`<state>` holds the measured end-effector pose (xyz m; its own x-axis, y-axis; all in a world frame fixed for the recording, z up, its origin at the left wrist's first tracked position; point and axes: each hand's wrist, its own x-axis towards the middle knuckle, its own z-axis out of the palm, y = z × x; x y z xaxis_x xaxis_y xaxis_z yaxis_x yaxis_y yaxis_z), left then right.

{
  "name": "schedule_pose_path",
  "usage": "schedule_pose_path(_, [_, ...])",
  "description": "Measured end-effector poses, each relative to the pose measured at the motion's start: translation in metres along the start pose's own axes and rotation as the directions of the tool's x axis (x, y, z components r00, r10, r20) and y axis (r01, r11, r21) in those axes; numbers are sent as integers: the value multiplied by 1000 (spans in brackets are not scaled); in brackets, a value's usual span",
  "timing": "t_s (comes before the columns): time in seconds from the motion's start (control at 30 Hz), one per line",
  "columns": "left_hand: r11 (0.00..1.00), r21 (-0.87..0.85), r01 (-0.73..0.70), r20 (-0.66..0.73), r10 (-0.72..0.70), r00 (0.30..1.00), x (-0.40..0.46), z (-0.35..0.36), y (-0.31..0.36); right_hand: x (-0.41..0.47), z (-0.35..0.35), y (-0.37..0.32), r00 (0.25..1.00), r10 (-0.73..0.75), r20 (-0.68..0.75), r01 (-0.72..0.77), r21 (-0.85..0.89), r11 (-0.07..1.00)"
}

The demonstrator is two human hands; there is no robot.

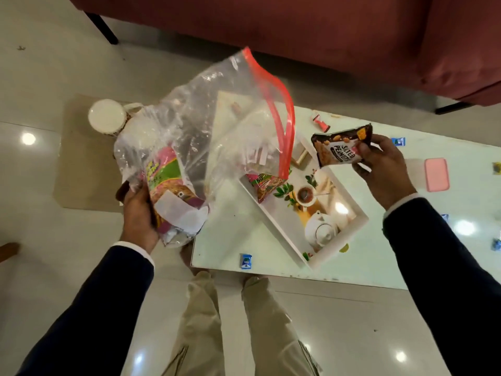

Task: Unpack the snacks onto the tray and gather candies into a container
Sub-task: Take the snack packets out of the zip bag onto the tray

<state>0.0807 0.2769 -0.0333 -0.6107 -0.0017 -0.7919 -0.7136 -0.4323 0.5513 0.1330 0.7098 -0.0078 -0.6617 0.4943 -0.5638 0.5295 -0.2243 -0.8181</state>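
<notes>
Your left hand (pixel 138 213) has its fingers wrapped round the bottom of the clear zip bag (pixel 206 137), left of centre. Your right hand (pixel 385 169) pinches a salted peanuts packet (pixel 339 147) above the tray (pixel 282 234) on the counter (pixel 233 240), mid-frame.

One head-worn wide-angle camera looks steeply down from standing height over the near edge of the white table (pixel 244 240), close above both hands, facing the sofa (pixel 325 23) beyond it.
</notes>
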Motion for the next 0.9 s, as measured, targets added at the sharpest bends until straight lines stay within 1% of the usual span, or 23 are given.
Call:
schedule_pose_path(0.03, [999,-44,7,-2,-7,1000,1,0,3,12,5,2,1000,3,-3,-3,-34,999])
schedule_pose_path(0.07, [999,-54,6,-19,-7,1000,2,0,5,24,14,3,1000,-7,14,8,-116,993])
schedule_pose_path(0.1, [999,-39,1,-43,-3,999,2,-1,8,36,24,5,998,-13,60,26,-225,974])
schedule_pose_path(0.13, [1000,-6,2,-72,-2,997,4,-2,10,48,34,8,993,-24,118,67,-371,926])
schedule_pose_path(0.17, [1000,18,11,-85,-10,996,5,-3,13,60,45,11,981,-39,191,137,-533,835])
schedule_pose_path(0.2, [1000,24,11,-88,-9,996,7,-5,15,72,57,14,959,-47,280,234,-681,694])
schedule_pose_path(0.23, [1000,24,1,-98,2,995,8,-6,16,82,68,16,929,-44,367,331,-774,539])
schedule_pose_path(0.3, [999,34,-36,-145,41,989,12,-7,18,97,89,20,876,14,483,453,-831,321])
schedule_pose_path(0.33, [998,19,-57,-165,60,984,13,-8,18,103,97,21,854,43,519,494,-833,248])
schedule_pose_path(0.37, [997,-8,-81,-185,79,980,14,-11,18,109,106,23,841,66,537,515,-832,206])
schedule_pose_path(0.4, [995,-18,-102,-196,96,976,16,-13,17,115,112,24,846,73,528,507,-840,195])
schedule_pose_path(0.47, [993,-21,-117,-197,110,974,15,-20,15,124,122,27,886,9,464,447,-858,253])
schedule_pose_path(0.53, [994,-24,-107,-193,101,976,14,-24,13,126,124,32,911,-134,390,412,-841,350])
schedule_pose_path(0.57, [994,-29,-103,-195,95,976,14,-25,12,124,122,36,915,-188,356,402,-837,370])
schedule_pose_path(0.6, [995,-35,-97,-197,89,976,14,-26,12,120,119,40,919,-222,324,386,-850,358])
schedule_pose_path(0.67, [996,-24,-81,-200,74,977,13,-23,8,109,111,51,943,-196,269,322,-888,328])
schedule_pose_path(0.7, [997,-19,-78,-191,73,979,13,-21,5,103,108,55,955,-163,248,291,-888,355])
schedule_pose_path(0.73, [996,-20,-83,-177,78,981,14,-19,2,96,107,57,963,-152,223,267,-867,422])
schedule_pose_path(0.77, [996,-17,-92,-162,88,983,14,-16,-1,88,109,56,969,-172,176,242,-807,538])
schedule_pose_path(0.8, [994,-9,-106,-148,104,984,13,-13,-2,79,112,49,976,-197,98,209,-695,688])
schedule_pose_path(0.83, [993,-8,-115,-130,113,985,14,-10,-4,67,117,38,979,-199,30,185,-527,830])
schedule_pose_path(0.87, [993,-5,-115,-109,114,988,15,-9,-6,54,120,25,983,-186,5,176,-341,923])
schedule_pose_path(0.9, [994,4,-108,-82,108,991,15,-7,-8,39,120,11,980,-193,40,197,-202,959])
